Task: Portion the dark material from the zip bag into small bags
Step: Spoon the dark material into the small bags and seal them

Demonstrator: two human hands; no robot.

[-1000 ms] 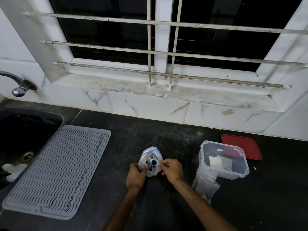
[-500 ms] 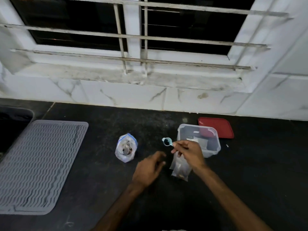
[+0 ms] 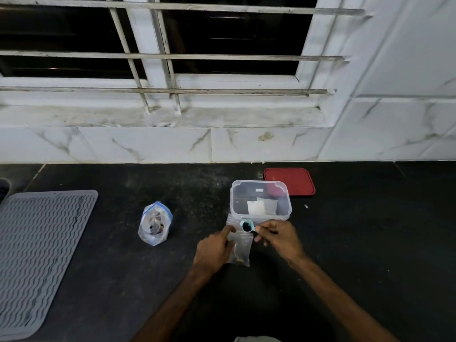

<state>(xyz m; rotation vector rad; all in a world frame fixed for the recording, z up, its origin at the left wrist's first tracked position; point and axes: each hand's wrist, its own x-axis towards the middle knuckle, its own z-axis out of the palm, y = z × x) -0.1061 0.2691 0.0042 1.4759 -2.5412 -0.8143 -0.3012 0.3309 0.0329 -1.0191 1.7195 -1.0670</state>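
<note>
Left hand (image 3: 214,248) moved onto small bag (image 3: 240,250), gripping edge; right hand (image 3: 278,239) pinches scoop (image 3: 246,226) over bag mouth.

Pale blue scoop (image 3: 247,226), red lid (image 3: 293,180), grey wavy-ribbed mat (image 3: 37,248), black speckled counter (image 3: 123,183), white grey-veined tiles (image 3: 138,144).

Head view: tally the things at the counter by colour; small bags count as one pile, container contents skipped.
Red: 1, lid
Grey: 1, mat
Light blue: 1, scoop
Clear: 3, zip bag, container, small bags pile
Total: 6
</note>
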